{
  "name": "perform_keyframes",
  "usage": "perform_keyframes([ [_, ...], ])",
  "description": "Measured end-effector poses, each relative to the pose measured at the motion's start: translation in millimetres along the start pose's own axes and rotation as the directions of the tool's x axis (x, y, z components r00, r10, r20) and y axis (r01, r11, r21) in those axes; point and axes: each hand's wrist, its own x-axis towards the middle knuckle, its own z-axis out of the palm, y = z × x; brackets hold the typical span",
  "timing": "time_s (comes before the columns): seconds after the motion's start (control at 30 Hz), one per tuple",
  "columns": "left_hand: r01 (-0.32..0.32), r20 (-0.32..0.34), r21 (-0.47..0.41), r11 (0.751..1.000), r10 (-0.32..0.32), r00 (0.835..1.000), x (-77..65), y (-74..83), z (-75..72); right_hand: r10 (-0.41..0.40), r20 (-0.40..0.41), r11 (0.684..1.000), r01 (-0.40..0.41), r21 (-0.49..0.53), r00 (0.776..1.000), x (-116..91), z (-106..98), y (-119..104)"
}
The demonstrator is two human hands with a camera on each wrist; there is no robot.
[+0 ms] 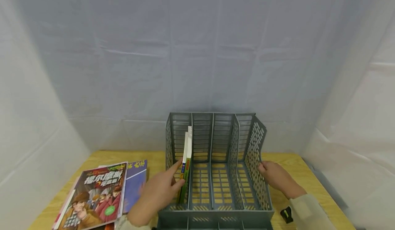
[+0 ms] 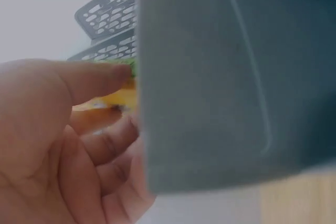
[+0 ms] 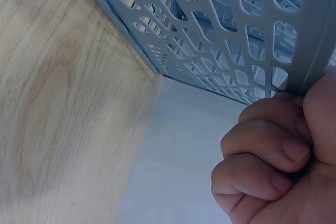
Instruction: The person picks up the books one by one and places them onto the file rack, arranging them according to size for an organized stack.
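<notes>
A grey file rack with several compartments stands on the table. Two thin books are upright in its leftmost compartment, spines toward me, leaning near the first divider. My left hand holds their spines between thumb and index finger, the other fingers bent. In the left wrist view, the rack's wall hides the fingertips in part, and a yellow and green patch of book shows between thumb and index finger. With curled fingers, my right hand grips the front edge of the rack's right side wall.
Left of the rack lies a stack of books, a comic-style cover on top and a blue book under it. A small black object lies beside my right sleeve. White sheeting hangs behind and at both sides of the wooden table.
</notes>
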Motion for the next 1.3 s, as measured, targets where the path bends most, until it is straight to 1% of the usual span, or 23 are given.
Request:
perform_keyframes([
  [0.1,-0.014,-0.022,0.024,1.000,0.015,1.000,-1.8,-2.3,-2.9,0.000,-0.002,1.000,0.000,0.009,1.000,-1,0,0],
  [0.2,-0.035,-0.063,0.052,0.998,0.038,0.997,-4.1,-5.5,-6.6,-0.006,-0.008,1.000,0.006,0.015,1.000,-2,0,0],
  [0.27,-0.034,-0.086,0.057,0.998,0.039,0.996,-5.3,-7.8,-9.0,-0.011,-0.009,1.000,0.011,0.018,1.000,-2,0,-1],
  [0.33,-0.014,-0.100,0.046,0.999,0.018,0.995,-6.8,-11.2,-10.0,-0.018,-0.009,1.000,0.018,0.017,1.000,-2,0,-1],
  [0.43,0.044,-0.106,0.028,0.999,-0.041,0.994,-8.8,-17.3,-10.0,-0.023,-0.013,1.000,0.023,0.008,1.000,-1,1,0],
  [0.53,0.101,-0.091,0.008,0.995,-0.100,0.991,-11.7,-23.4,-8.7,-0.028,-0.019,1.000,0.028,-0.006,0.999,-1,1,0],
  [0.6,0.126,-0.076,-0.003,0.992,-0.126,0.989,-13.5,-27.3,-7.6,-0.029,-0.022,1.000,0.029,-0.011,0.999,0,1,-1],
  [0.67,0.144,-0.075,-0.019,0.989,-0.145,0.987,-15.1,-30.7,-6.6,-0.032,-0.021,0.999,0.032,-0.013,0.999,0,1,-1],
  [0.8,0.159,-0.080,-0.003,0.987,-0.159,0.984,-16.4,-36.4,-6.3,-0.032,-0.021,0.999,0.032,-0.011,0.999,0,0,-1],
  [0.87,0.148,-0.072,0.036,0.988,-0.145,0.987,-16.8,-38.3,-6.7,-0.032,-0.026,0.999,0.032,-0.010,0.999,0,0,-1],
  [1.03,0.074,-0.058,0.131,0.989,-0.067,0.996,-18.6,-39.4,-8.2,-0.032,-0.038,0.999,0.032,-0.004,0.999,-1,1,0],
  [1.2,0.034,-0.066,0.151,0.988,-0.024,0.998,-21.7,-38.0,-9.6,-0.028,-0.038,1.000,0.029,0.009,0.999,-2,1,1],
  [1.3,0.025,-0.061,0.152,0.988,-0.016,0.998,-22.1,-37.5,-8.9,-0.023,-0.029,0.999,0.024,0.021,0.999,-2,1,1],
])
